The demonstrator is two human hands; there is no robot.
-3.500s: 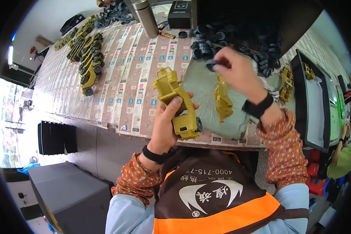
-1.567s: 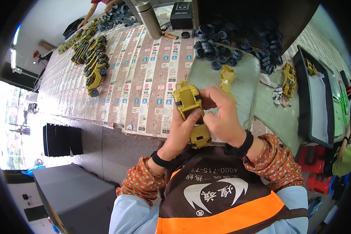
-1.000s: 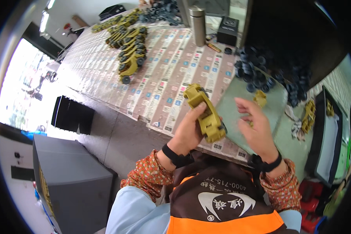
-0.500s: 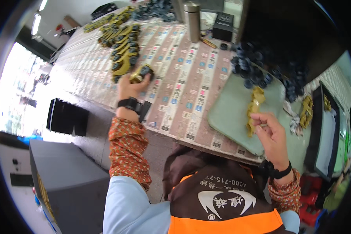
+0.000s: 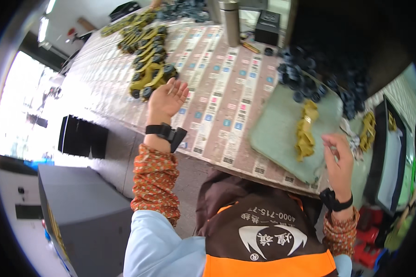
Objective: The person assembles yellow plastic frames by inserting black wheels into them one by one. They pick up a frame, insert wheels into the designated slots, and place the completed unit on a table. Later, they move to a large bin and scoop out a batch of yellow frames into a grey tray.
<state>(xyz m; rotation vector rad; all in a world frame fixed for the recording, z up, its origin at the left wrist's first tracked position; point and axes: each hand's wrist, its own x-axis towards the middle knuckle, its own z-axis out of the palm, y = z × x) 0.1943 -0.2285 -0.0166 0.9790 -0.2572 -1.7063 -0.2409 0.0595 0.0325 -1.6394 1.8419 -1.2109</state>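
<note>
My left hand [image 5: 168, 99] is stretched out over the table with its palm up and fingers spread, holding nothing. It is just right of the nearest yellow toy car [image 5: 151, 79], which ends a row of yellow cars with black wheels [image 5: 141, 39]. My right hand [image 5: 339, 159] hovers at the near right corner of a grey-green mat [image 5: 277, 127] with its fingers loosely curled and nothing visible in them. A yellow car body part [image 5: 306, 130] lies on the mat, just left of that hand.
The table [image 5: 226, 87] is covered with printed label sheets. A pile of dark wheels [image 5: 319, 76] sits behind the mat. A metal flask [image 5: 229, 21] and a black box [image 5: 268, 32] stand at the back. More yellow parts [image 5: 368, 131] lie right. A grey cabinet [image 5: 78, 212] stands below left.
My left hand carried the assembled yellow car to the row at the far left, set it down and let go. My right hand left the car and now hovers by the mat.
</note>
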